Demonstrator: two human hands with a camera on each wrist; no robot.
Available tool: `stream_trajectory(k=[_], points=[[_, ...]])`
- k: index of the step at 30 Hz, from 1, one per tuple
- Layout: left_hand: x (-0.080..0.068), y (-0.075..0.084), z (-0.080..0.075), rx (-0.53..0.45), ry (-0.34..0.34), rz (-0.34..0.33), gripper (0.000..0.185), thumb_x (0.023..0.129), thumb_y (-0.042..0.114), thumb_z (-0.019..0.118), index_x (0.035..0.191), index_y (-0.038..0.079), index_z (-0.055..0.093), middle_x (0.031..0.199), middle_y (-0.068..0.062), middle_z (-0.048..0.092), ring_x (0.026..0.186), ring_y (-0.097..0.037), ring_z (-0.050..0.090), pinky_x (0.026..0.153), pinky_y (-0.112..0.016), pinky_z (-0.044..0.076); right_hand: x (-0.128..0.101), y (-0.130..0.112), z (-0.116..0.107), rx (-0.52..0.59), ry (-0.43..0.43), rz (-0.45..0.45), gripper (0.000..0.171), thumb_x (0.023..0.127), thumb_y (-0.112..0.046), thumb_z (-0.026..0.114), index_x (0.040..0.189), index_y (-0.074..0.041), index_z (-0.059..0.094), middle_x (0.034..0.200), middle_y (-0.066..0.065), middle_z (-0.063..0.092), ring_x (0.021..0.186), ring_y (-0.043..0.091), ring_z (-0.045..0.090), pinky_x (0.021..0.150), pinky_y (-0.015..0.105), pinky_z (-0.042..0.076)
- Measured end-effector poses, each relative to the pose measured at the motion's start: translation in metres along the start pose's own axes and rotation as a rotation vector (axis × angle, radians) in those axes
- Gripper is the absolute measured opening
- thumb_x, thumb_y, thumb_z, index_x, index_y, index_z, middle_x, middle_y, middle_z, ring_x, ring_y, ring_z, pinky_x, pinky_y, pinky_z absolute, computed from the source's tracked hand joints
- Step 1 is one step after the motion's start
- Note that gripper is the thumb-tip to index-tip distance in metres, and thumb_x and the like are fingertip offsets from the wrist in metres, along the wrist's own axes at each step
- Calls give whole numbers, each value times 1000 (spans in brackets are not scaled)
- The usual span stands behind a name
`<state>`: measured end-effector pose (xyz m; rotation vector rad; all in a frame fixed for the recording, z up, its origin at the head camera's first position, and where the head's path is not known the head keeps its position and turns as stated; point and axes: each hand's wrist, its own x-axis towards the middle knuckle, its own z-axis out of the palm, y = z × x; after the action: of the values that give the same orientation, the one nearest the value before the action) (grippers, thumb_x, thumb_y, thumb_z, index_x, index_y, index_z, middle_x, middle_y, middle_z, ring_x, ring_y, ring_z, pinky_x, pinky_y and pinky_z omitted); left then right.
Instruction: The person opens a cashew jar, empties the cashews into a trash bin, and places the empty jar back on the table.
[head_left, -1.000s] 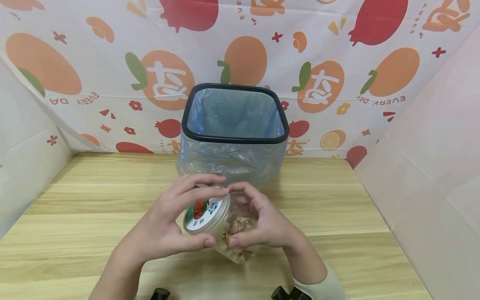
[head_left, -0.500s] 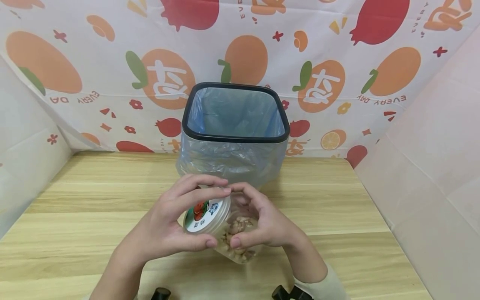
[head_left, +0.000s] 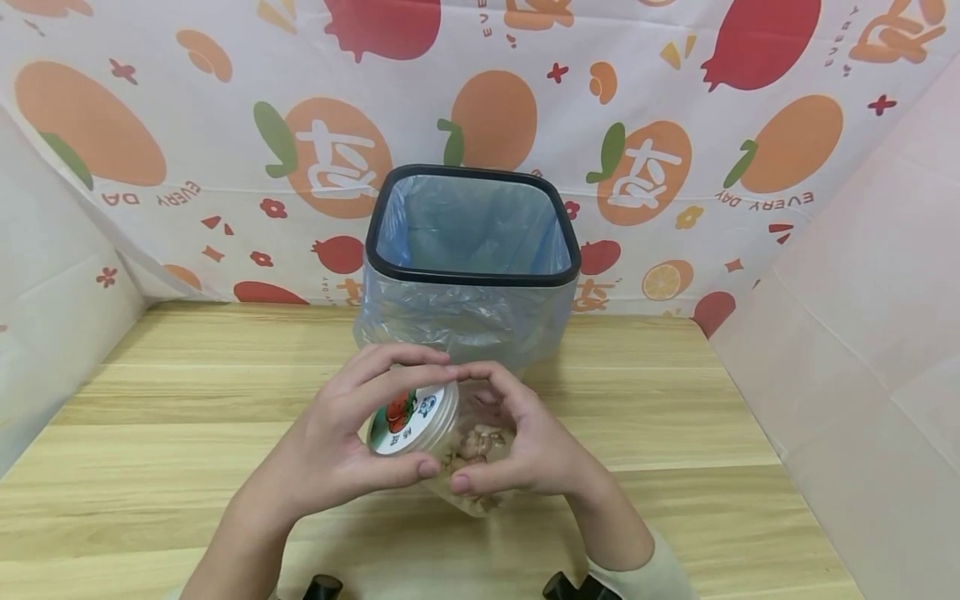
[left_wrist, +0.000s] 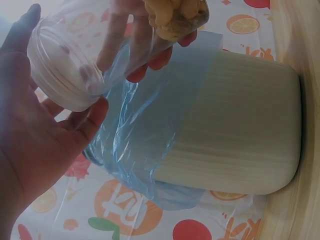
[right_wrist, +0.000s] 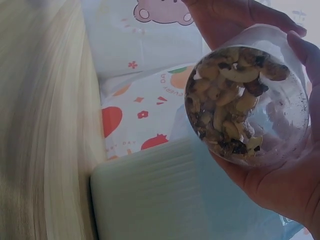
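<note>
Both hands hold a clear plastic jar point(head_left: 477, 503), tilted in front of a waste bin in the head view. My left hand point(head_left: 332, 433) grips around its screw lid point(head_left: 411, 421), thumb on the near side and fingers on the far side. The lid's top carries a white and green label with a red picture. My right hand point(head_left: 542, 446) grips the jar's body with curled fingers and thumb. Pale, cashew-like pieces point(right_wrist: 227, 95) with dark bits lie against the jar's base in the right wrist view. In the left wrist view, the lid point(left_wrist: 62, 70) sits against the left fingers.
The waste bin point(head_left: 471, 278), with a black rim and a blue plastic liner point(head_left: 465, 321), stands on the wooden table point(head_left: 225, 400) just beyond the hands. Behind it hangs a fruit-print cloth point(head_left: 247, 192). Black objects point(head_left: 324, 587) show at the near edge.
The jar has risen slightly in the head view. The left hand's fingers have shifted a little on the lid, and the right thumb has moved slightly left. The bin has stayed in place.
</note>
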<state>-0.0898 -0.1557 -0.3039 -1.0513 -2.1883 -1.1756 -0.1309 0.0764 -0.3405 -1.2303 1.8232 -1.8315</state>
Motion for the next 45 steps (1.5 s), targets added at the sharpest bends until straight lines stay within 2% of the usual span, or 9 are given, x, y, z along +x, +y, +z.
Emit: stream_trajectory(k=[5,10,13,19,29,36,45], points=[[0,0,0,26,3,-24,62,75,39,87,129,17,67,132,1,59,123,-19,52,99,-22,43,-1,-1,1,-43,37,20,78,78,-22,87,142,-17,42,135,7,62,122,26,61,103,44,50],[-1,0,-1,18,-1,-26,64,73,37,88,130,18,67,133,0,59,123,-19,52,98,-22,43,0,1,0,-14,14,6,78,80,-27,86,142,-14,41,136,11,61,123,27,61,99,46,52],[0,-1,0,3,4,9,62,75,41,86,130,17,67,133,-3,60,123,-20,52,99,-24,43,0,3,-2,35,-23,-5,78,81,-29,84,142,-10,39,135,17,60,121,28,62,97,48,53],[3,1,2,-63,13,127,59,83,45,79,129,11,66,129,-9,61,120,-22,55,100,-25,43,-1,8,-7,134,-113,-25,77,84,-33,81,139,-2,37,128,28,58,118,25,62,98,52,51],[3,2,3,-96,14,154,57,83,43,79,128,10,66,127,-10,62,118,-22,55,98,-24,44,0,7,-8,138,-143,-48,78,84,-34,81,139,-1,37,128,28,58,122,26,59,104,52,47],[3,0,2,-55,21,122,55,82,39,81,128,12,67,128,-7,62,119,-22,55,98,-23,44,0,6,-7,82,-99,-42,79,82,-33,83,139,-5,37,132,24,59,123,27,59,105,50,47],[0,0,1,5,16,12,55,78,34,84,127,17,67,130,-2,61,120,-19,54,96,-20,46,0,2,-3,-7,-12,-23,79,80,-36,84,141,-11,41,137,14,59,127,30,58,108,44,45]])
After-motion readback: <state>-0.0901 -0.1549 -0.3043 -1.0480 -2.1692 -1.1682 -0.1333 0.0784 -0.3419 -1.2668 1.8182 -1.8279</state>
